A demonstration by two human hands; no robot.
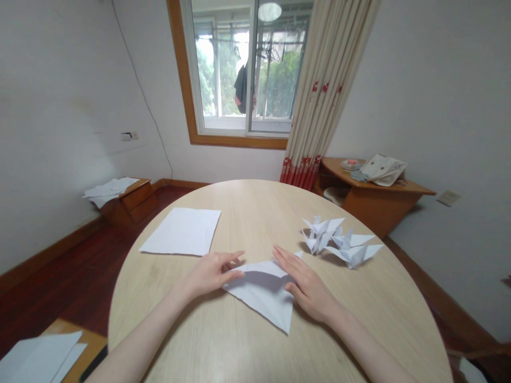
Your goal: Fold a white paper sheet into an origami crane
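Note:
A white sheet of paper [263,290], partly folded over, lies on the round table in front of me. Its upper flap bows up from the layer beneath and casts a shadow. My left hand [211,272] has the sheet's left corner between thumb and fingers. On the right side, my right hand [305,282] rests with straight fingers along the flap's upper edge, thumb apart and touching the paper. Several folded paper cranes [339,242] stand close together beyond my right hand. A flat stack of white paper [181,231] lies beyond my left hand.
The round wooden table [255,356] has a curved edge around the work. More paper [43,354] lies on a low surface at lower left, and other sheets [114,187] on a cabinet. A corner desk [371,205] at right carries a cloth bag [385,169].

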